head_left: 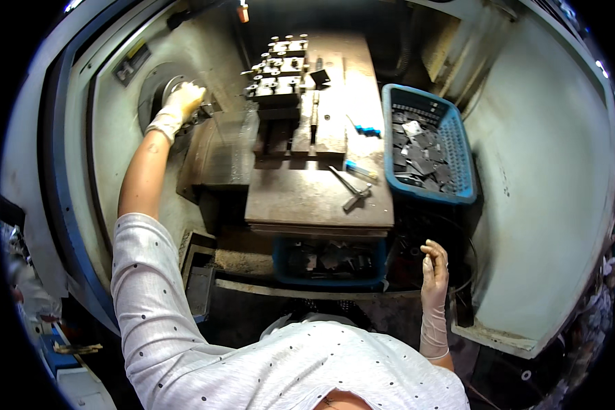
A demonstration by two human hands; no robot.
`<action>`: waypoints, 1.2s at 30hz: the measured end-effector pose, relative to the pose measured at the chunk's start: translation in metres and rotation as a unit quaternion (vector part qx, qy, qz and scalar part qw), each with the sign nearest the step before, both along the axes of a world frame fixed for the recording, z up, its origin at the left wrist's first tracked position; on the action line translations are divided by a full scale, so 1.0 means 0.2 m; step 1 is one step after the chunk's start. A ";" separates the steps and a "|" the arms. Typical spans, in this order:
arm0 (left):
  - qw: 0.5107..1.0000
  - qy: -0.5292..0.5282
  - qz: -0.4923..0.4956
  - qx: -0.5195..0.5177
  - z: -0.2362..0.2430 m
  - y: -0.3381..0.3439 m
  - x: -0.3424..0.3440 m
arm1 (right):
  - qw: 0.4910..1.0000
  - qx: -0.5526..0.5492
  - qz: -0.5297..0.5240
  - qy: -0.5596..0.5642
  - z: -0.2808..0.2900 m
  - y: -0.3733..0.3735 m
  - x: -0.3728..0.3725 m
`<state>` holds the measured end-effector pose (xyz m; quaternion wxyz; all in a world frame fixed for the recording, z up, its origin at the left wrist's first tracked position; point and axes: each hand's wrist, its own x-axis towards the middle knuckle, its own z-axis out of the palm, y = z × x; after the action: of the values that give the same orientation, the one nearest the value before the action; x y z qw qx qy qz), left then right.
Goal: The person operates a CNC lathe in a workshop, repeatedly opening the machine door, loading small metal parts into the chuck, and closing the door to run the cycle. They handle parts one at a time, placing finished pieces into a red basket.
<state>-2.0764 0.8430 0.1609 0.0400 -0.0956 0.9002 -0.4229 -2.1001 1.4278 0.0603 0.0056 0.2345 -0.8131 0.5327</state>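
My left hand [183, 102], in a pale thin glove, reaches to the round chuck [158, 92] in the machine's left wall. Its fingers are closed at the chuck's front, and whatever they grip is hidden behind them. My right hand [435, 270], gloved as well, is raised to the right of the table's front edge. Its fingers are loosely bent and partly apart, with nothing visible in them. Right of the chuck stands a block of tool holders [275, 82] with several upright bolts, mounted on the slotted metal table [314, 198].
A T-shaped wrench [354, 193], a blue-capped clear tube [361, 170] and a small blue tool [367, 130] lie on the table. A blue basket [466, 160] of flat dark metal pieces stands to its right. Another blue bin [328, 279] sits beneath the front edge.
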 end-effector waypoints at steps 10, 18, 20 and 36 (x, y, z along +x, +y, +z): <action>0.894 0.362 -0.124 0.232 0.12 0.27 0.10 | 0.999 0.010 -0.041 -0.027 -0.02 0.27 0.08; 0.745 0.041 -0.246 0.619 -0.12 1.66 -0.58 | 0.999 0.006 -0.036 -0.011 -0.12 0.17 0.04; 0.745 -0.026 -0.157 0.648 -0.24 1.85 -0.74 | 1.000 -0.008 -0.003 -0.023 -0.12 0.10 0.07; 0.638 0.610 -0.109 0.456 -0.59 1.84 0.42 | 0.928 0.274 0.253 0.016 -0.95 -0.31 0.02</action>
<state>-1.9917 1.2101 0.0435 -0.5261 -0.2027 0.8026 0.1949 -2.0959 1.3657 -0.1288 -0.1807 0.4338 -0.8407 0.2690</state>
